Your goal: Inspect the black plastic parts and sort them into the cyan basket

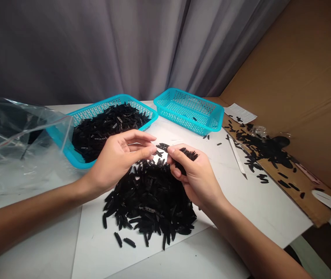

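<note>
— Grey curtain [95,46] behind, cardboard sheet [293,69] to the right. What's on the bench [183,259]?

— Two teal plastic baskets at the top. The left basket [116,102] is heaped with small black oblong pieces [110,131]; the right basket [183,102] holds about one. A clear plastic bag [17,147] sits at upper left, against the left basket.

— And the hands?

— Right hand [196,176]: grip closed on a bunch of those pieces, above a loose black heap [148,205] mid-frame. Left hand [119,162]: grip half open at the heap's upper edge, apparently holding nothing, though its fingertips are hard to read from here.

— Anything further right?

— More pieces, strewn along a cardboard strip [307,193].
</note>
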Demonstrator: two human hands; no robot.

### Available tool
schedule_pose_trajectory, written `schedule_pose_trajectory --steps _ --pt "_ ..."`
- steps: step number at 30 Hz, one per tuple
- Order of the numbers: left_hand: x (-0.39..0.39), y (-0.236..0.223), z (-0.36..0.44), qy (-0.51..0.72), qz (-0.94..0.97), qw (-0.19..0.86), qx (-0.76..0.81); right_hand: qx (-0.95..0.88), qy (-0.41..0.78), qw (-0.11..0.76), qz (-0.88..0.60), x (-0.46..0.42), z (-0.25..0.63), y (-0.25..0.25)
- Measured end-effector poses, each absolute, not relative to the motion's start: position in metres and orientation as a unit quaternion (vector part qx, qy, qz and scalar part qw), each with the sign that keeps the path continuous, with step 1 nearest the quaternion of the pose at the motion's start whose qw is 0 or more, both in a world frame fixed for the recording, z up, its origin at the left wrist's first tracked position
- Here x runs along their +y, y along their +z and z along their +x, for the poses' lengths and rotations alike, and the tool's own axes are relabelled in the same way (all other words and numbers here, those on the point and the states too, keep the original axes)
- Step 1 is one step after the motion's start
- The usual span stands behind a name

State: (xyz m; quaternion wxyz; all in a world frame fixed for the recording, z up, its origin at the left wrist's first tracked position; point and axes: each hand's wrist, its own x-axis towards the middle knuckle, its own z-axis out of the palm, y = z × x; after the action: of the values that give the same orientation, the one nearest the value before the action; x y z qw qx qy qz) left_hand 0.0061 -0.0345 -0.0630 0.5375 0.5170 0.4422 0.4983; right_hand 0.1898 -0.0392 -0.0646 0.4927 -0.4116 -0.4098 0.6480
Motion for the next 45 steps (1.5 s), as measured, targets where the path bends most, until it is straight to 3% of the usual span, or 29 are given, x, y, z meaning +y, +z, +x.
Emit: schedule_pose_trajectory --steps 9,45 --pt "-0.0356 -0.06 0.0071 0.49 0.474 0.579 0.447 -0.411 0.654 0.484 -0.41 -0.0371 0.1894 -0.0659" --pt "-0.0364 -0.0611 0.0092 0.495 0.512 0.539 0.449 -0.418 0.652 0.468 -0.426 -0.0387 0.1874 -0.0679"
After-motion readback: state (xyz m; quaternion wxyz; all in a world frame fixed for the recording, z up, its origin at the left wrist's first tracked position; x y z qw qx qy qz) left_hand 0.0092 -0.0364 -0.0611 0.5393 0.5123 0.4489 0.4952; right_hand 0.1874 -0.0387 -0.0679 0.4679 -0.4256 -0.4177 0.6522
